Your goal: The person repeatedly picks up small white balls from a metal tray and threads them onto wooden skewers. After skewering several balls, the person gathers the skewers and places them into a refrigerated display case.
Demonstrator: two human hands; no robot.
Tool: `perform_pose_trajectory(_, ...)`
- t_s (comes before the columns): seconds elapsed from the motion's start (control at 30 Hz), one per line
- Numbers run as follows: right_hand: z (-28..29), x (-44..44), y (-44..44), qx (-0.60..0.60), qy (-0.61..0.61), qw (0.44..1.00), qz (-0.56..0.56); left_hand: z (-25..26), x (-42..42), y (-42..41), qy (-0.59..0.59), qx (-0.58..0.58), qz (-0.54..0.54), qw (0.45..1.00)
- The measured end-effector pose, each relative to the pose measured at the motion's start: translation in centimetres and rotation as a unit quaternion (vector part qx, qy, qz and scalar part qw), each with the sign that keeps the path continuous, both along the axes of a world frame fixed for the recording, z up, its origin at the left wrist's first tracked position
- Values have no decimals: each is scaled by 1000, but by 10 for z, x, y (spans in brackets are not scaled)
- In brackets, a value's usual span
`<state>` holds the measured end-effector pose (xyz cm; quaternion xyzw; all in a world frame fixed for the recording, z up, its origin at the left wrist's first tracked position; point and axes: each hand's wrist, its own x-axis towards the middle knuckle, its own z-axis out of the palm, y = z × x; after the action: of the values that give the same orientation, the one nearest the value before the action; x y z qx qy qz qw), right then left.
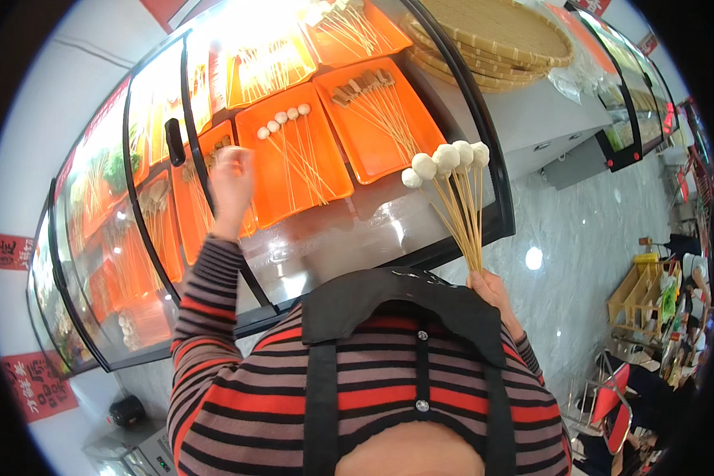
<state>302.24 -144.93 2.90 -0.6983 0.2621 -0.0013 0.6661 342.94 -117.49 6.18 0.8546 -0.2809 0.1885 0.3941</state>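
Note:
My right hand (491, 293) is closed around the lower ends of a bunch of bamboo skewers (465, 229), which stand upright and fan out. White balls (446, 158), likely fish balls, top them. My left hand (233, 184), blurred, is at the left edge of an orange tray (294, 199) inside a display case; its fingers look curled, and whether they grip anything is not clear. Several skewers with smaller-looking white balls (281, 118) lie in that tray. Left of the hand, partly covered by it, is a tray of skewers with brown pieces (221, 143).
Another orange tray (369, 140) to the right holds skewers of brown chunks (363, 86). The case's black frame (482, 119) curves around the right side, and a sliding door with a black handle (175, 141) is at left. Woven bamboo trays (500, 35) are stacked beyond.

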Motion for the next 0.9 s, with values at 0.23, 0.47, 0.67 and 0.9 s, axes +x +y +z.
perform_pose_trajectory(0.23, 4, 28, 7, 37, 19, 999, 5, -162, 32, -75, 345, 231, 159, 896)
perform_pose_trajectory(0.47, -47, 65, 6, -46, -207, 969, 124, -274, 146, -1, 137, 35, -143, 980)
perform_pose_trajectory(0.67, -58, 74, -13, -108, -139, 979, 98, -146, 47, -41, 750, -232, -142, 603)
perform_pose_trajectory(0.9, -53, 130, -6, -76, -109, 978, 158, -181, 99, -13, 747, -285, -154, 581)
